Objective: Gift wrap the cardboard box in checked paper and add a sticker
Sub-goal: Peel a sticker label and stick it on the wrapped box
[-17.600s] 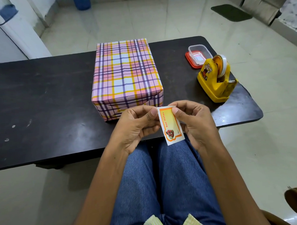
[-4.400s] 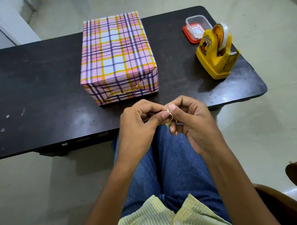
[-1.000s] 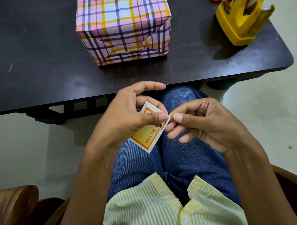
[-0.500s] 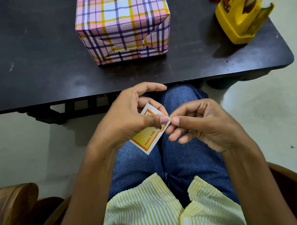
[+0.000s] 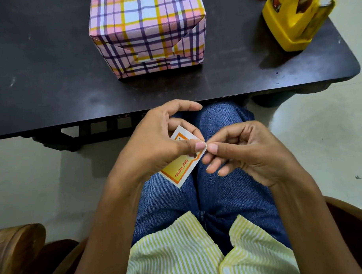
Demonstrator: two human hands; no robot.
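Sticker look: the sticker (image 5: 180,168) is seen as a small rectangular card with a white border, an orange frame, a yellow field and "Best Wishes" printed in red.
Sticker place: it is held above the lap in blue jeans, near the edge of the surface (image 5: 51,80).
Sticker axis: its long axis is slanted from lower left to upper right.
Left hand (image 5: 156,147): the sticker is pinched between thumb and curled fingers.
Right hand (image 5: 250,155): the sticker's right corner is nipped by thumb and forefinger tips.
Box (image 5: 147,31): smooth checked paper in pink, purple and yellow, folded into flaps on the near end.
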